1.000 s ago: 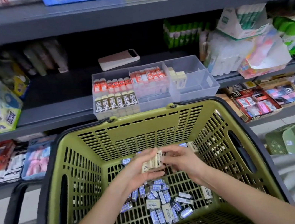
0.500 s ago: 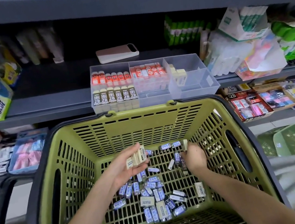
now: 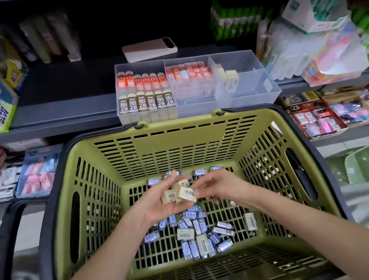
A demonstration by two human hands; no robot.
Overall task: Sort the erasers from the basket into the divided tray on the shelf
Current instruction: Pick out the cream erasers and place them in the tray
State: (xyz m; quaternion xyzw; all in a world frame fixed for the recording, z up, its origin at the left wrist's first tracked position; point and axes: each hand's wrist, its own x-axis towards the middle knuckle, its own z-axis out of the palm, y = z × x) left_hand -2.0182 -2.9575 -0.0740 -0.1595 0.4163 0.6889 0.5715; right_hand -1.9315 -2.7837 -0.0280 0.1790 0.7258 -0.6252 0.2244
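Erasers [image 3: 178, 194] (cream ones) sit gripped in the left hand [image 3: 157, 205], right hand [image 3: 220, 186] pinching one over the basket [image 3: 179, 145].

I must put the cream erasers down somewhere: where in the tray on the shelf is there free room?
The tray's right section is mostly bare, right of the few cream erasers by its divider. The left section is packed; the middle holds red erasers.

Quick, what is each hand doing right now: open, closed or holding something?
Left hand: holds a small stack of cream erasers.
Right hand: pinches the end of the front eraser of that stack.
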